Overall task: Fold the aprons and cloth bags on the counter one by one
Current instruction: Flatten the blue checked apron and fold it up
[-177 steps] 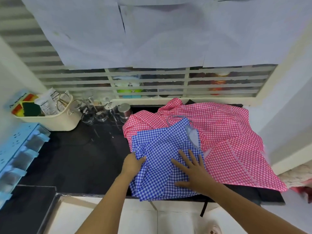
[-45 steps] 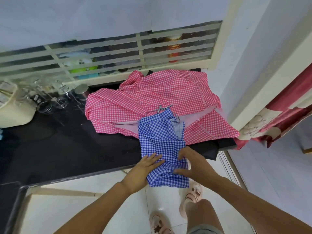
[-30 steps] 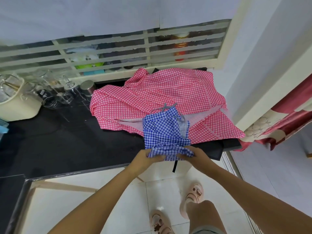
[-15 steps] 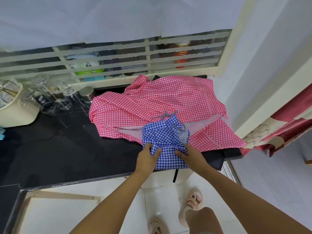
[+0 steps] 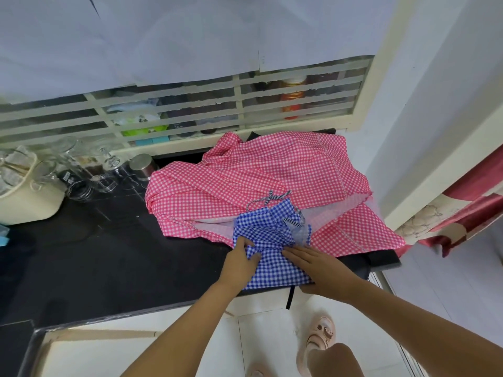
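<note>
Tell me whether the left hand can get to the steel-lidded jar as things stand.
Probably yes: bare black counter lies between the left hand and the steel-lidded jar, nothing standing in that path. The hand pinches the blue checked cloth, though, and would have to let go first.

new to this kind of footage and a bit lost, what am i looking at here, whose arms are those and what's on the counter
No machine here: these are a person's bare arms, filmed by one camera worn on their head, looking down. The left hand pinches a fold of a small blue checked cloth; the right hand lies flat on it. That cloth sits at the front edge of a black counter, overlapping a bigger pink checked cloth. At the back left stand glass jars and a cream basket.
</note>
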{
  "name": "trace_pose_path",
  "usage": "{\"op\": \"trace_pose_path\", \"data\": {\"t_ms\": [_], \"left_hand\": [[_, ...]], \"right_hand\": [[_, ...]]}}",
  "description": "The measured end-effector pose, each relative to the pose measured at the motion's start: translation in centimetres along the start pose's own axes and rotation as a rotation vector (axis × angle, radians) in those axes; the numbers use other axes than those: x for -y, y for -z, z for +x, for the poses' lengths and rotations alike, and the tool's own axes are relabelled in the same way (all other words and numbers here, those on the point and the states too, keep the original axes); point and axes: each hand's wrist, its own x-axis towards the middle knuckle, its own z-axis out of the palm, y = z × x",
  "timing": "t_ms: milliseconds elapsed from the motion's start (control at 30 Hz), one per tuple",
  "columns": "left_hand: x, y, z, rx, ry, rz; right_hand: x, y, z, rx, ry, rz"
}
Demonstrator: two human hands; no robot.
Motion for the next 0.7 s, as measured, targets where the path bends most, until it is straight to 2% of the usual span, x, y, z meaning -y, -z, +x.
{"op": "trace_pose_path", "data": {"t_ms": [100, 200, 267, 300, 333, 400, 500, 600, 700], "left_hand": [[-0.1, 0.1, -0.2, -0.063, -0.057, 0.081], [-0.3, 1.3, -0.1, -0.100, -0.362, 0.340], [-1.4, 2.6, -0.4, 0.002, -0.558, 0.383], [-1.9, 3.2, -0.6, 0.075, -0.587, 0.381], [-2.5, 3.7, -0.9, 0.149, -0.558, 0.365], [-2.5, 4.4, -0.1, 0.234, -0.373, 0.260], [-2.3, 4.7, 2.4, 0.159, -0.106, 0.019], [-3.1, 4.1, 4.3, 0.103, 0.001, -0.075], [-3.0, 2.7, 5.9, -0.021, 0.039, -0.032]], "right_hand": [[-0.2, -0.3, 0.3, -0.072, 0.001, 0.091], [-0.5, 0.2, 0.8, -0.133, -0.112, 0.336], [-0.7, 1.6, 1.5, -0.095, -0.257, 0.564], [-0.8, 2.3, 2.0, -0.082, -0.326, 0.683], [-0.9, 3.0, 2.4, -0.067, -0.398, 0.805], [-0.9, 3.8, 3.5, -0.082, -0.515, 1.018], [-0.7, 3.9, 5.3, -0.140, -0.621, 1.139], [-0.5, 3.9, 6.9, -0.196, -0.713, 1.089], [-1.0, 3.2, 8.5, -0.218, -0.820, 0.883]]}}
